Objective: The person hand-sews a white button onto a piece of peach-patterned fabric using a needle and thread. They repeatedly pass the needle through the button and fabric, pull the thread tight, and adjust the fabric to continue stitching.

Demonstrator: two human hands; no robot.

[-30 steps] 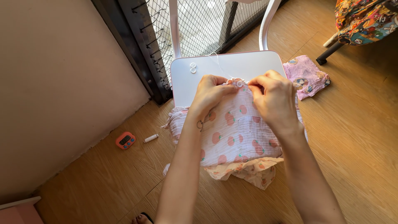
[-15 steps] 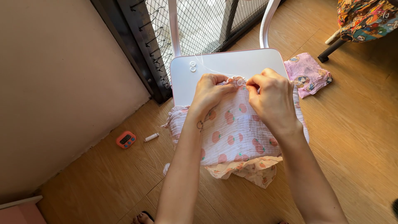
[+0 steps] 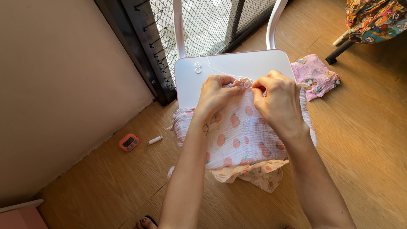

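Pinching the cloth (image 3: 243,127) edge tight with my left hand (image 3: 217,94), my right hand (image 3: 277,99) fingers closed on the button (image 3: 246,84), I keep it flat

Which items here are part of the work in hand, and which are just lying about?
In hand: left hand and right hand pinching the peach-print garment at a button; white thread; two spare buttons; white chair seat.

Lying about: orange timer, white tube, pink cloth on the floor.
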